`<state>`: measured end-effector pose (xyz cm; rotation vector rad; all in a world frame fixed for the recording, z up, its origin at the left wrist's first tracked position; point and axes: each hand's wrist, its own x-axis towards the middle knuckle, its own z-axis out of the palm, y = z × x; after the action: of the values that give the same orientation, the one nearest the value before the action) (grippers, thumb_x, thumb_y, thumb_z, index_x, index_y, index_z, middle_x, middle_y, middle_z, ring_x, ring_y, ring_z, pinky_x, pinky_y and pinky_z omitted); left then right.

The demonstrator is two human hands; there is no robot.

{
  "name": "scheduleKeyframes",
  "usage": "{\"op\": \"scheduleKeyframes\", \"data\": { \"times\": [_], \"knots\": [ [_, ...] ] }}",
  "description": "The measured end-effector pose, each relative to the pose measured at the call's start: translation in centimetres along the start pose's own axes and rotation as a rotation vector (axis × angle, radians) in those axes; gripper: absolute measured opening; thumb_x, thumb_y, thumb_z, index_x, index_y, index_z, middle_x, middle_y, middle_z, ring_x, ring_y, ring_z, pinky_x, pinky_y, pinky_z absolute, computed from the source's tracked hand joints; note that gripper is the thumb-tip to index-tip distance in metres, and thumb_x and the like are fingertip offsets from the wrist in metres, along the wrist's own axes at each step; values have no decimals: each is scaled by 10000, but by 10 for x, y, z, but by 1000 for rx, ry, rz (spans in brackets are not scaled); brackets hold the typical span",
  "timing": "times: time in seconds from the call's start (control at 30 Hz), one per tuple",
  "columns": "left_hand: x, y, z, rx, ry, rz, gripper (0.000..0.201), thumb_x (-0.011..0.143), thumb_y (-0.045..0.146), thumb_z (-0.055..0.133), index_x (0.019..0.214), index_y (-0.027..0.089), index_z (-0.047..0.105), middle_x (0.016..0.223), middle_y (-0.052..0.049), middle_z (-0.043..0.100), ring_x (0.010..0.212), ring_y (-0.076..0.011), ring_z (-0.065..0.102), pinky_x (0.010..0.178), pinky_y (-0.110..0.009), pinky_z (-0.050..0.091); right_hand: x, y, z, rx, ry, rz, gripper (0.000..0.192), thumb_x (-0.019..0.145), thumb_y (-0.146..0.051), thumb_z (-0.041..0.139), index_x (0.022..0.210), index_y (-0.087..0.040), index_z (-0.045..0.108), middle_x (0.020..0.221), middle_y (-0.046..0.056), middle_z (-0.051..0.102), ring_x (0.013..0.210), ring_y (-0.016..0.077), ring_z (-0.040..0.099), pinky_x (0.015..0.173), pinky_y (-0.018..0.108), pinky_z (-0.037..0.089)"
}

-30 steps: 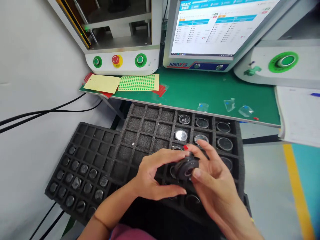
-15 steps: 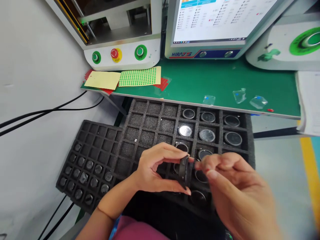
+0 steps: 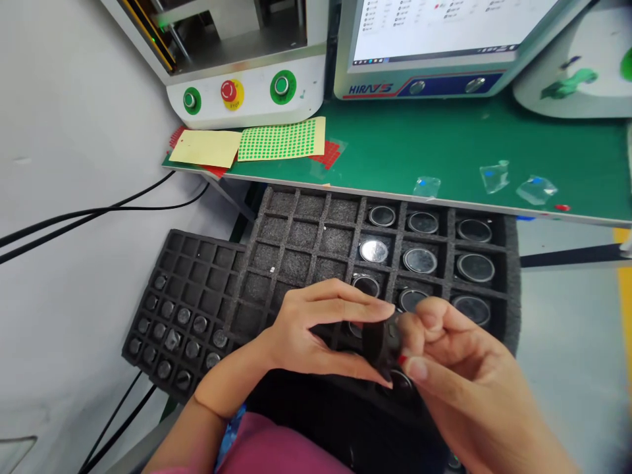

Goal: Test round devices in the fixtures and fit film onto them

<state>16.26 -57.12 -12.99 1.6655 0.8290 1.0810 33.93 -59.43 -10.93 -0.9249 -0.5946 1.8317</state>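
Observation:
My left hand (image 3: 326, 329) grips a dark round watch case (image 3: 382, 342) by its edges, thumb below and fingers above, and the case stands tilted on edge. Close against its right side is my right hand (image 3: 459, 368), with thumb and forefinger pinched together. A small red sticker (image 3: 402, 360) shows at the right fingertips, beside the case. Whether it touches the case I cannot tell. Below both hands lies a black foam tray (image 3: 296, 270), where several round watch cases (image 3: 419, 261) sit in the compartments on the right.
A smaller foam tray (image 3: 192, 273) with round parts lies to the left. Beyond, a green bench (image 3: 395, 145) carries sticker sheets (image 3: 281, 140), clear film scraps (image 3: 537, 191), a monitor (image 3: 439, 39) and a press with buttons (image 3: 247, 99). Black cables (image 3: 99, 214) run along the left wall.
The watch case has turned within my left hand's hold and sits slightly further right. My right hand has closed in on it, bringing the red sticker beside the case. The camera view has shifted.

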Motion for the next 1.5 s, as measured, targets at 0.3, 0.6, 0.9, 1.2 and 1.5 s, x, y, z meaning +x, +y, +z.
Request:
{"op": "scheduleKeyframes", "data": {
  "times": [0.3, 0.6, 0.9, 1.2, 1.5],
  "knots": [
    [4, 0, 0, -54, -23, 7, 531, 655, 257, 889, 1164, 249, 738, 1080, -102, 766, 932, -241, 739, 854, -372, 610, 1, 0, -3, -2, -11, 60, 339, 644, -189, 899, 766, -229, 585, 602, -50, 613, 532, 116, 603, 545, 215, 551],
    [4, -1, 2, -49, -6, 84, 614, 660, 186, 882, 1242, 244, 694, 1111, -105, 758, 960, -232, 736, 862, -335, 607, 0, -1, -3, -11, 49, 58, 349, 622, -190, 907, 734, -214, 578, 583, -48, 594, 505, 92, 560, 511, 173, 517],
    [7, -5, -2, -109, -69, -62, 492, 662, 309, 888, 1132, 253, 755, 1065, -97, 760, 917, -237, 729, 853, -372, 605, 1, 12, -2, 101, 121, 140, 479, 597, -257, 928, 726, -210, 469, 553, -85, 410, 489, 67, 415, 489, 177, 462],
    [8, -6, 19, -933, -48, -515, 378, 893, 435, 671, 1157, 166, 699, 1019, -115, 737, 796, -163, 718, 677, -250, 572, 6, 11, -10, -57, 303, -305, 278, 727, -382, 829, 804, -230, 609, 670, -24, 505, 622, 117, 494, 573, 203, 478],
    [0, -3, 38, -898, 49, -590, 408, 870, 545, 648, 849, 168, 491, 640, 18, 595, 463, -85, 568, 408, -163, 466, -1, 29, 1, -193, 176, -315, 145, 937, -264, 638, 1068, -306, 687, 1158, 22, 709, 1117, 175, 665, 918, 271, 565]
  ]
}}
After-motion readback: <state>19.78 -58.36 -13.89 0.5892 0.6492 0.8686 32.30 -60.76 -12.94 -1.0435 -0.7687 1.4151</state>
